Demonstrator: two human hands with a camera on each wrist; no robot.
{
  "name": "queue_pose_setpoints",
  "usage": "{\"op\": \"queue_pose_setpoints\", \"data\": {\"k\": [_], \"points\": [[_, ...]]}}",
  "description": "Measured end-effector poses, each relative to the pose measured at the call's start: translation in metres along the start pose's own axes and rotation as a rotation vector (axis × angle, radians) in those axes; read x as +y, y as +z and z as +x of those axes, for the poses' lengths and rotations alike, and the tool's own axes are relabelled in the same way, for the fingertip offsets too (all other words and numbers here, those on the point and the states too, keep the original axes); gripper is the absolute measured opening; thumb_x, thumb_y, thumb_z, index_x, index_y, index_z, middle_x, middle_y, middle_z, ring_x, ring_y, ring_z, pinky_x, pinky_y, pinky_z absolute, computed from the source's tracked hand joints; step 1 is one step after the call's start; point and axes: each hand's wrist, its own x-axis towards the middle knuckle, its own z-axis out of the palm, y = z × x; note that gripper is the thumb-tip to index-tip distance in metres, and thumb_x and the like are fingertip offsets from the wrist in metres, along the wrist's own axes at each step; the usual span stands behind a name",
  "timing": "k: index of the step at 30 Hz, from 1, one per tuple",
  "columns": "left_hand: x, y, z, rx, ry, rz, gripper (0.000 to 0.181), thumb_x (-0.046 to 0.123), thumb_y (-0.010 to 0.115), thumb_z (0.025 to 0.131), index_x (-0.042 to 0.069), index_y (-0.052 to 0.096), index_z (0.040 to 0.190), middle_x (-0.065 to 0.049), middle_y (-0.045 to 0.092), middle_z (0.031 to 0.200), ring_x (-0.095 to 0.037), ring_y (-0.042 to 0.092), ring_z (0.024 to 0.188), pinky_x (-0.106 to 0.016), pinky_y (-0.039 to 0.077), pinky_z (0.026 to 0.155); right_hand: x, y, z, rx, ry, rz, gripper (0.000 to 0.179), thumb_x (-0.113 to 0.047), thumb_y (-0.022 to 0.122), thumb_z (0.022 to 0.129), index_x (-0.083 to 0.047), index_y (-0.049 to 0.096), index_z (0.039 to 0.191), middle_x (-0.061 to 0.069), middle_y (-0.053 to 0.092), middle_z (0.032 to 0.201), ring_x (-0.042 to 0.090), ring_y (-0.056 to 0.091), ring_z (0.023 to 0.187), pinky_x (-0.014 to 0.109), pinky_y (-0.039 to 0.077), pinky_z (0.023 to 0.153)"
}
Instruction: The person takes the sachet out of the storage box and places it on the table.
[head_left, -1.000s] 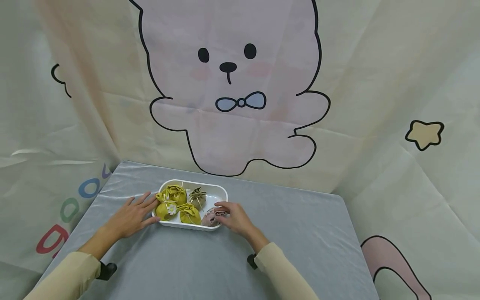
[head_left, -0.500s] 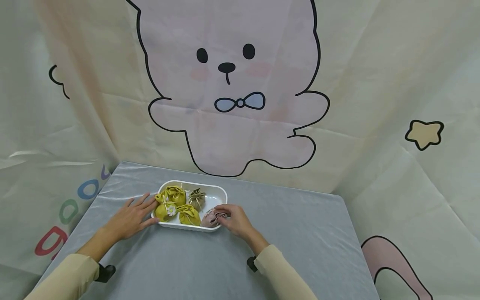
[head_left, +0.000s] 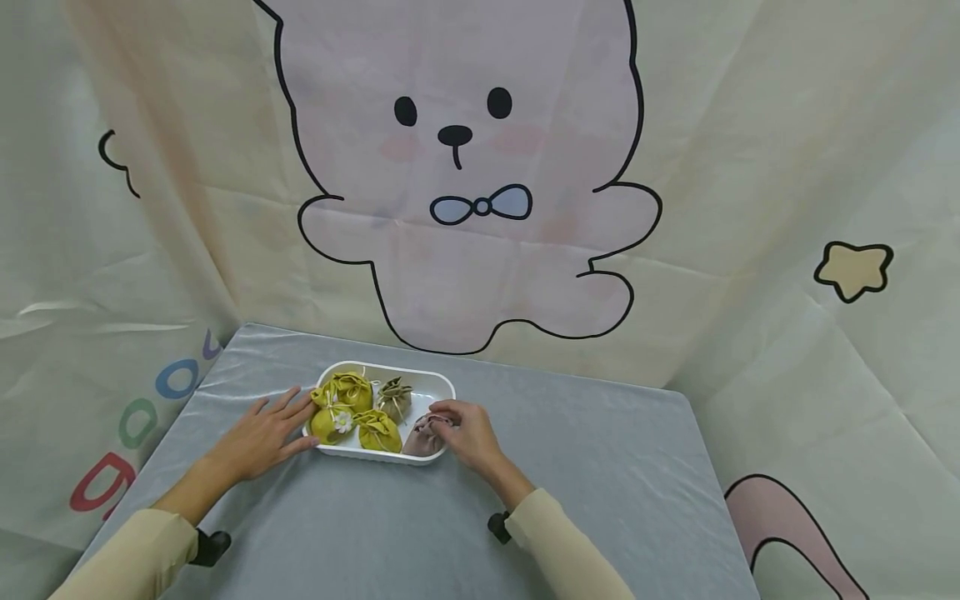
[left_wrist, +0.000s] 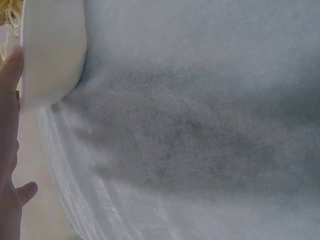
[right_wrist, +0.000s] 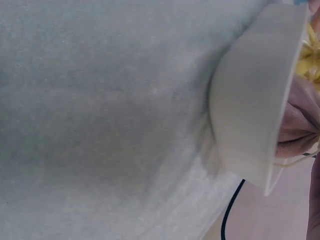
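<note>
A white tray (head_left: 431, 386) holds small drawstring pouches. At its right front corner sits a pink pouch (head_left: 420, 442), its gathered neck pinched between the thumb and fingers of my right hand (head_left: 476, 440). My left hand (head_left: 261, 437) lies against the tray's left rim with fingers spread. Inside on the left are three yellow pouches (head_left: 379, 432), one bearing a white flower (head_left: 342, 421). Behind them, near the middle, stands an olive pouch (head_left: 394, 398). The right wrist view shows the pink pouch (right_wrist: 300, 115) from the side; the right fingers are mostly cut off there.
A grey-blue cloth (head_left: 360, 525) covers the table. Behind it hangs a cream curtain (head_left: 720, 167) with a large cartoon animal and a star. A dark camera strap (head_left: 212, 547) is on the left wrist, another (head_left: 498, 527) on the right.
The pink pouch's neck has been drawn up, so it looks taller and less crumpled. My right hand has risen slightly with it. The left hand keeps its place at the tray.
</note>
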Motion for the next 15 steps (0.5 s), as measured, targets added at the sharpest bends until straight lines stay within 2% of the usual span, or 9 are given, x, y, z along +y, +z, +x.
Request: {"op": "queue_pose_setpoints", "data": {"k": [5,15], "points": [[-0.001,0.001,-0.001,0.003,0.004,0.001,0.072,0.055,0.054,0.098,0.003,0.049,0.146,-0.017,0.042,0.154,-0.043,0.032,0.142,-0.069,0.028,0.106,-0.009,-0.006,0.004,0.046,0.02,0.031,0.02,0.003,0.072,0.088,0.004,0.072,0.107,0.01,0.075,0.099,0.018,0.073,0.09,0.03,0.056,0.082],[0.0,0.0,-0.001,0.007,0.006,0.005,0.072,0.057,0.052,0.098,0.003,0.049,0.146,-0.017,0.041,0.154,-0.043,0.033,0.142,-0.068,0.029,0.106,-0.024,-0.031,0.007,0.167,-0.032,0.099,0.02,-0.001,0.073,0.089,0.0,0.073,0.108,0.01,0.075,0.103,0.021,0.073,0.093,0.03,0.056,0.081]]}}
